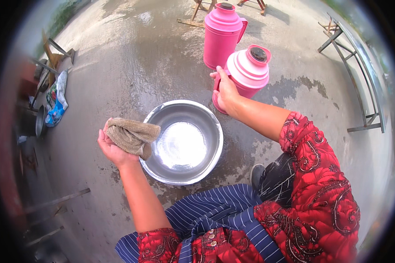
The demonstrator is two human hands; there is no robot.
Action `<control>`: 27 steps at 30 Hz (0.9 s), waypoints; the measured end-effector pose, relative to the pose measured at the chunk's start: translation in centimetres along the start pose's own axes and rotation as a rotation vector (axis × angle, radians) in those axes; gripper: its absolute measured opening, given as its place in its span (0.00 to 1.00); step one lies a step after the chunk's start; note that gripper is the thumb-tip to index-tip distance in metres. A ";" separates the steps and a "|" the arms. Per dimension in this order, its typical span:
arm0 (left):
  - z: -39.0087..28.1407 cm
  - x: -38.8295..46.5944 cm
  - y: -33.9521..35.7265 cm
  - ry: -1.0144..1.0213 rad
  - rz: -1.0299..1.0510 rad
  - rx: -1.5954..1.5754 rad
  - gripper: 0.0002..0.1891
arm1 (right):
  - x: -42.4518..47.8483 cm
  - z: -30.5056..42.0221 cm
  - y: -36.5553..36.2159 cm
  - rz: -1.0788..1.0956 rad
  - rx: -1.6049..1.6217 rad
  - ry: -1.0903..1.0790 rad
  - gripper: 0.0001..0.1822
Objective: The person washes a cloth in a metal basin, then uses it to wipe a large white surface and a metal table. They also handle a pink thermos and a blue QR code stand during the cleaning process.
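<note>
A folded brown cloth (128, 134) rests in my left hand (115, 149), palm up, at the left rim of a round metal basin (182, 144). One end of the cloth overhangs the basin. With my right hand (226, 92) I grip the handle of a pink thermos flask (247, 70), which has a dark stopper. It is upright on the wet ground or just over it; I cannot tell which. Right behind it stands a second pink flask (220, 39), its handle turned to the right. The basin's bottom shines brightly, and whether it holds water is unclear.
Wet concrete ground (128, 72) surrounds the basin. A metal-framed table or bench (358, 69) stands at the right. At the left lie a printed plastic bag (57, 98) and a metal pot (40, 121). Wooden legs (196, 13) of furniture show at the far side.
</note>
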State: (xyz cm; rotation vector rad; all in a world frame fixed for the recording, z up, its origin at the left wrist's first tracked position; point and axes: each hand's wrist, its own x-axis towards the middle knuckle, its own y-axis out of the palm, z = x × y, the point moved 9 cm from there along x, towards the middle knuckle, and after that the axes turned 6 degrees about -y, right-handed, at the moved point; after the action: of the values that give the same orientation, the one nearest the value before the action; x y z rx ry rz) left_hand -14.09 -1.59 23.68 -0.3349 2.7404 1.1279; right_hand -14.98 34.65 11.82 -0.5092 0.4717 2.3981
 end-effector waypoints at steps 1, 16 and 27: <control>-0.4 -0.5 -0.2 -0.018 -0.008 -0.017 0.20 | -0.2 0.0 -0.6 0.048 0.018 0.005 0.19; -4.7 1.7 -2.2 0.145 -0.078 0.274 0.16 | -5.5 5.8 -20.2 0.153 -0.249 -0.183 0.16; -10.1 6.8 -24.8 -0.227 -0.553 1.928 0.29 | -3.1 6.4 -28.9 0.077 -0.129 -0.239 0.15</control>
State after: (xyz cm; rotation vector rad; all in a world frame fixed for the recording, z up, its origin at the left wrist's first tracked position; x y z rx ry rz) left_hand -14.68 -26.87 12.51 -0.4548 2.0075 -1.4478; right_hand 4.44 57.14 12.86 -0.2577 0.2358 2.5336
